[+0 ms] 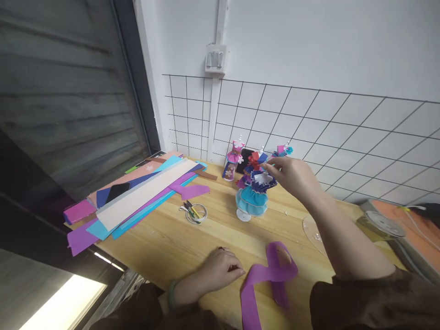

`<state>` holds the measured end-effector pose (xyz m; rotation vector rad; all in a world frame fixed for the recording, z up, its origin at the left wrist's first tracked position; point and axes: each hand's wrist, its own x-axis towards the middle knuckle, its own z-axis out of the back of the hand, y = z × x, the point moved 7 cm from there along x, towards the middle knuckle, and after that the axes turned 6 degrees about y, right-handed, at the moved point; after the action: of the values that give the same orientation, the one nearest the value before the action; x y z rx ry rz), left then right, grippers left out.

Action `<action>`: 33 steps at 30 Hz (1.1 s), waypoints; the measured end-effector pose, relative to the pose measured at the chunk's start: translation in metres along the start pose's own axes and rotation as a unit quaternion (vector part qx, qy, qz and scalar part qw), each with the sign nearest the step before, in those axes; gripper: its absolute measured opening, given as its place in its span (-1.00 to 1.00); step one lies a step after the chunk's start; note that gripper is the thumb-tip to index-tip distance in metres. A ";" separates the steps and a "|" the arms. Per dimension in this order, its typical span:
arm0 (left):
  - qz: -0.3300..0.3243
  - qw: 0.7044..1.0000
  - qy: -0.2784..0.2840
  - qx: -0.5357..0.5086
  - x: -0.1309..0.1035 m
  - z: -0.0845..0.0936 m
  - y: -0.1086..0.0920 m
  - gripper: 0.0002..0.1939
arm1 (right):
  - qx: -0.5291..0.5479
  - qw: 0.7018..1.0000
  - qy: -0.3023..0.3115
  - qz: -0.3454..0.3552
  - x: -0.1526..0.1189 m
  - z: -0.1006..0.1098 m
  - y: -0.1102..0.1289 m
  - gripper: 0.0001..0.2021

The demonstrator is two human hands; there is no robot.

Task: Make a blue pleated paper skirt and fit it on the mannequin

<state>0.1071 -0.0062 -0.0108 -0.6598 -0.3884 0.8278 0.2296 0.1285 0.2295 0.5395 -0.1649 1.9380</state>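
Note:
My left hand (223,269) rests on the wooden table with its fingers curled; whether anything is between them is hidden. Beside it lies a looped purple strip (254,275). My right hand (287,172) is raised over a small dress figure (253,201) with a light blue skirt and a dark blue ruffled top, on a white round base. The thumb and forefinger are pinched together near the red ruffle (253,160) of a figure behind; what they hold is too small to make out. A pink dress figure (234,156) stands to the left.
Colored strips (147,192) and a dark phone (118,191) lie on the table's left. Small scissors (192,211) lie with a white ring in the middle. At right are a clear disc (314,233), a spool (385,224) and an orange surface (395,213). A black wire grid lines the wall.

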 end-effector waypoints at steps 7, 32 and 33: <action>-0.013 1.000 0.000 -0.004 0.000 -0.003 0.003 -0.84 | 0.001 0.996 0.078 0.038 0.001 -0.003 -0.005 -0.74; 0.021 1.000 -0.006 -0.023 -0.001 0.001 0.008 -0.81 | 0.491 0.836 0.094 -0.227 -0.083 -0.014 -0.134 -0.71; 0.010 1.000 0.003 -0.020 -0.001 -0.001 0.008 -0.81 | 0.509 0.824 0.098 -0.230 -0.086 -0.018 -0.135 -0.72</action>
<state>0.1031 -0.0031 -0.0173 -0.7045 -0.3944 0.8378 0.3737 0.1201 0.1584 0.9448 1.1055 1.4496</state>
